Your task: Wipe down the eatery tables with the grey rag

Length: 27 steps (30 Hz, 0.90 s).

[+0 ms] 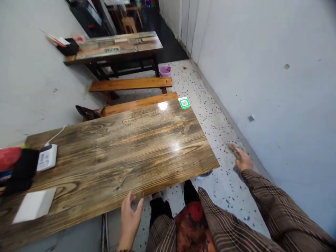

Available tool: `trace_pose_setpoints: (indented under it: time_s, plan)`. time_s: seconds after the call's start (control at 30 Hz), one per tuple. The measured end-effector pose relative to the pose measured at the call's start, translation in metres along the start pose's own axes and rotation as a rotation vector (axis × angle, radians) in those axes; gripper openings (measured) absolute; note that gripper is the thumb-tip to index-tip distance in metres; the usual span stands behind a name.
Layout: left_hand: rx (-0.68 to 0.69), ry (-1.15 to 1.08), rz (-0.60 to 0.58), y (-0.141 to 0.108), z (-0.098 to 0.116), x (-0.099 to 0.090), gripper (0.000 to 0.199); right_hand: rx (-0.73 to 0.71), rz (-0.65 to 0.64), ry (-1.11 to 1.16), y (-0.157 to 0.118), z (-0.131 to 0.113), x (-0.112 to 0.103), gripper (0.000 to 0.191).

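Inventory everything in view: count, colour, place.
near table: 1, brown, foreground
far table: 1, multicoloured, background
benches: 2, orange-brown, between tables
code sign: 1, green-white, near table's far corner
device: 1, white, near table's left
block: 1, white, near table's left
holders: 2, black, tables' left
bundle: 1, black, nearer bench
tub: 1, purple, by far table
stool: 1, tan, background
walls: 2, pale, sides
floor: 1, speckled white, below
sleeve: 1, brown plaid, lower right
left hand: 1, bare, table's front edge
right hand: 1, bare, over floor
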<state>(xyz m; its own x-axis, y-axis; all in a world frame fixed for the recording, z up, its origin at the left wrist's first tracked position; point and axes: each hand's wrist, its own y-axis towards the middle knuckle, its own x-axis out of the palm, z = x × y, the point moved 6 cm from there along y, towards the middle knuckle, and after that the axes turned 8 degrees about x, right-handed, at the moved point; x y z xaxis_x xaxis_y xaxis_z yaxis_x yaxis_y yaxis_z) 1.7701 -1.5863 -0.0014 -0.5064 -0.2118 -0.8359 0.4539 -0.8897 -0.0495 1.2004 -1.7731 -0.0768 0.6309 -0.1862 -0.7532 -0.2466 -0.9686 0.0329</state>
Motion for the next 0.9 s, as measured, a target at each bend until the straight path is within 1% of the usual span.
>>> trace_pose_setpoints:
  time_s: [0.03, 0.07, 0.1, 0.13, 0.17, 0.23, 0.27, 0.3, 0.33, 0.37, 0.4, 0.43, 0.47, 0.53, 0.6, 0.7, 0.77, 0.83, 0.9]
  plan:
    - [0.025, -0.002, -0.022, 0.004, 0.015, 0.014, 0.066, 0.003, 0.031, 0.015, 0.012, -0.004, -0.004, 0.051]
    - [0.055, -0.006, -0.041, 0.011, 0.030, 0.029, 0.061, -0.039, 0.005, 0.031, 0.020, -0.020, 0.002, 0.054]
    - [0.092, -0.012, -0.055, 0.019, 0.045, 0.045, 0.056, -0.098, -0.049, 0.050, 0.023, -0.044, 0.017, 0.055]
    - [0.136, -0.017, -0.060, 0.029, 0.061, 0.061, 0.052, -0.167, -0.117, 0.069, 0.021, -0.074, 0.039, 0.054]
    - [0.183, -0.025, -0.056, 0.040, 0.077, 0.078, 0.048, -0.254, -0.212, 0.077, 0.014, -0.108, 0.066, 0.055]
    - [0.247, -0.046, -0.028, 0.062, 0.104, 0.109, 0.044, -0.431, -0.391, 0.061, -0.010, -0.171, 0.124, 0.055]
    - [0.264, -0.057, -0.006, 0.071, 0.114, 0.123, 0.043, -0.546, -0.498, 0.025, -0.024, -0.197, 0.152, 0.053]
    - [0.274, -0.062, 0.021, 0.079, 0.121, 0.135, 0.042, -0.645, -0.585, -0.007, -0.036, -0.215, 0.175, 0.048]
    - [0.283, -0.064, 0.044, 0.084, 0.126, 0.144, 0.042, -0.732, -0.661, -0.039, -0.044, -0.227, 0.194, 0.044]
    - [0.292, -0.060, 0.057, 0.088, 0.129, 0.151, 0.043, -0.797, -0.715, -0.067, -0.045, -0.233, 0.207, 0.041]
    - [0.302, -0.051, 0.061, 0.089, 0.130, 0.157, 0.044, -0.831, -0.740, -0.086, -0.038, -0.235, 0.215, 0.038]
    - [0.312, -0.037, 0.056, 0.089, 0.131, 0.161, 0.046, -0.839, -0.740, -0.105, -0.024, -0.236, 0.221, 0.038]
    - [0.320, -0.020, 0.042, 0.087, 0.131, 0.165, 0.047, -0.825, -0.719, -0.125, -0.004, -0.236, 0.225, 0.038]
    - [0.331, 0.013, 0.003, 0.083, 0.135, 0.174, 0.048, -0.773, -0.651, -0.164, 0.044, -0.240, 0.231, 0.038]
    - [0.347, 0.040, -0.036, 0.079, 0.145, 0.188, 0.049, -0.732, -0.591, -0.191, 0.092, -0.248, 0.241, 0.039]
    - [0.376, 0.076, -0.105, 0.076, 0.168, 0.220, 0.052, -0.715, -0.532, -0.189, 0.154, -0.259, 0.259, 0.040]
    - [0.386, 0.112, -0.140, 0.073, 0.185, 0.243, 0.055, -0.682, -0.493, -0.176, 0.193, -0.259, 0.268, 0.040]
    - [0.375, 0.169, -0.144, 0.067, 0.200, 0.263, 0.058, -0.637, -0.458, -0.157, 0.230, -0.253, 0.274, 0.040]
    - [0.327, 0.243, -0.110, 0.060, 0.212, 0.278, 0.062, -0.629, -0.450, -0.125, 0.261, -0.246, 0.274, 0.041]
